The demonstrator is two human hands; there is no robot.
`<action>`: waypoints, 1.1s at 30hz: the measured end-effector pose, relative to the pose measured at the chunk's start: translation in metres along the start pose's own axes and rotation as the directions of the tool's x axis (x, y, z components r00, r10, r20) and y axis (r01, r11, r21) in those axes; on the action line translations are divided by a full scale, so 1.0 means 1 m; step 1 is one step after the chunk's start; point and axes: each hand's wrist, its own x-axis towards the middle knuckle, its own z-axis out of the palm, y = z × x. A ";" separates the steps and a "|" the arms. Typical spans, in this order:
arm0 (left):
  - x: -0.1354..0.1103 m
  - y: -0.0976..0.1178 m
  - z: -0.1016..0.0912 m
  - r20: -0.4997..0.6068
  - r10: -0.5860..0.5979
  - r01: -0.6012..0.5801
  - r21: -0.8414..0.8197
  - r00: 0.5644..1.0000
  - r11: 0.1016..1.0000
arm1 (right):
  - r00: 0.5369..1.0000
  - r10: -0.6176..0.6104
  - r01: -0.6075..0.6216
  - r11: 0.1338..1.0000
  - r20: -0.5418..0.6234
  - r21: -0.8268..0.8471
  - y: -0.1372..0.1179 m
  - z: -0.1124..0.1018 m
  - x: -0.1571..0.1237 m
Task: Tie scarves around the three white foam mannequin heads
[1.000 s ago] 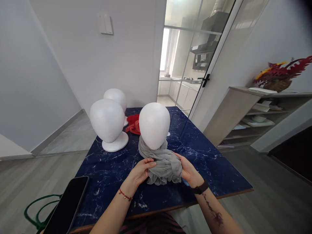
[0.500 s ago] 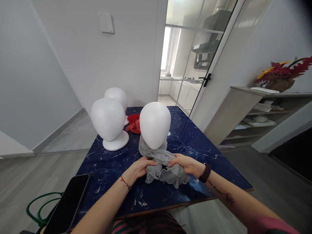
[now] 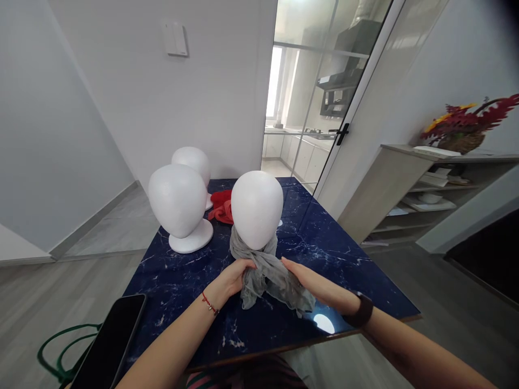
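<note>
The right hand (image 3: 315, 282) had straightened from its pinch against the grey scarf (image 3: 272, 270), leaving only the left hand (image 3: 233, 277) gripping. The scarf circled the rightmost white head (image 3: 257, 208) on the worktop (image 3: 219, 340).

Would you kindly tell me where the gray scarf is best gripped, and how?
Probably pinch its right tail from the near side: it spreads loosely over the table, while the upper part wraps beneath the white head.

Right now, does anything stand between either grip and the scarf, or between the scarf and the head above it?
Nothing visible does. The left grip and right grip are both at the scarf, which wraps close beneath the head; the red cloth lies clear, farther back.
</note>
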 end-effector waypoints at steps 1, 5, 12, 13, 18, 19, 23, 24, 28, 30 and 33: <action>-0.002 0.001 0.001 -0.008 0.017 -0.017 -0.010 1.000 1.000 | 0.998 -0.060 0.059 0.997 -0.032 -0.045 0.003 0.003 -0.003; -0.008 0.004 0.005 0.066 0.048 -0.044 -0.069 0.997 0.997 | 0.976 -0.206 0.175 0.939 -0.075 -0.297 0.023 0.014 -0.008; -0.015 0.005 0.012 -0.033 0.084 -0.085 -0.031 0.996 0.996 | 0.955 -0.290 0.253 0.697 0.059 -0.671 0.062 0.019 -0.001; -0.014 0.004 0.012 -0.065 0.084 -0.086 -0.030 0.994 0.996 | 0.952 -0.297 0.268 0.687 0.076 -0.675 0.065 0.018 0.002; -0.005 0.003 0.012 -0.158 0.017 -0.034 -0.107 0.987 0.994 | 0.942 -0.333 0.278 0.686 0.050 -0.672 0.070 0.014 0.032; -0.003 0.003 0.012 -0.159 -0.008 -0.012 -0.125 0.987 0.992 | 0.944 -0.328 0.272 0.693 0.044 -0.668 0.070 0.013 0.039; -0.001 0.004 0.013 -0.146 -0.044 0.018 -0.174 0.988 0.985 | 0.961 -0.275 0.228 0.827 -0.015 -0.514 0.074 0.016 0.064; -0.001 0.004 0.013 -0.146 -0.037 0.010 -0.180 0.989 0.984 | 0.962 -0.269 0.224 0.874 -0.044 -0.432 0.075 0.017 0.069; -0.002 -0.002 0.017 -0.159 -0.014 -0.017 -0.189 0.987 0.982 | 0.944 -0.281 0.273 0.960 -0.174 -0.069 0.076 0.026 0.077; 0.000 -0.009 0.017 -0.212 0.047 -0.082 -0.159 0.976 0.984 | 0.949 -0.257 0.270 0.962 -0.186 0.048 0.075 0.029 0.078; 0.007 -0.020 0.011 -0.299 0.293 -0.307 -0.001 0.908 0.952 | 0.960 -0.215 0.238 0.963 -0.177 0.122 0.075 0.030 0.081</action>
